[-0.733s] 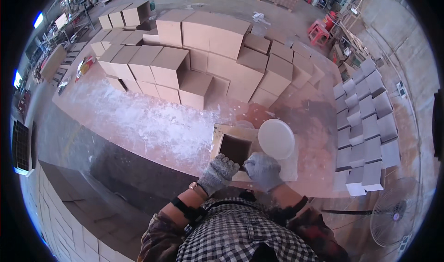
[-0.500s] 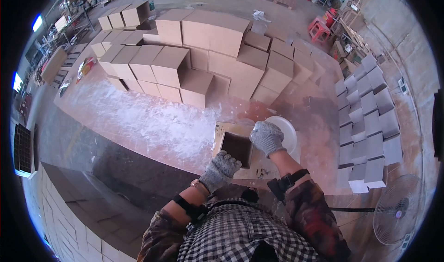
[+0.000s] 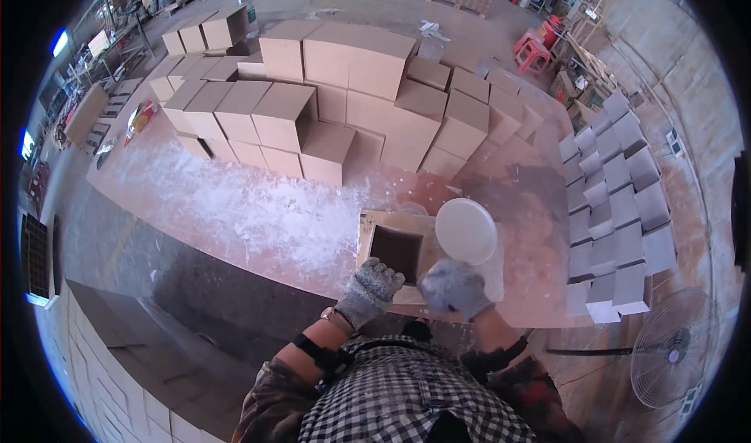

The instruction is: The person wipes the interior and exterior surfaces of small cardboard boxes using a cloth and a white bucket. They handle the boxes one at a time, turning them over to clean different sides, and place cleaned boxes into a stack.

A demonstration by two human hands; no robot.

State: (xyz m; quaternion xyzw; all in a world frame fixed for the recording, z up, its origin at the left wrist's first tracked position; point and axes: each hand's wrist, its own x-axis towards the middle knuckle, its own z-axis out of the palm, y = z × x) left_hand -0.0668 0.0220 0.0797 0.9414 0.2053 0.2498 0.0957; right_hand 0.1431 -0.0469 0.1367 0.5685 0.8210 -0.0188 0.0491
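Observation:
A small open-topped brown box rests on a board at the table's near edge. In its grey glove, my left hand is closed over the box's near left corner. My right hand, also gloved in grey, is closed in a fist just right of the box's near right corner and slightly blurred. Whatever it may hold is hidden under the fingers. Beyond that hand lies a round white dish or lid, just right of the box.
Stacked brown boxes line the table's far side. White powder or residue coats the table to the left. Rows of pale open boxes stand at the right, with a round fan nearer me. Red stools are farther back.
My right hand has come back toward me from the box's far right side to its near right corner, uncovering the white dish or lid. My left hand keeps its hold on the box.

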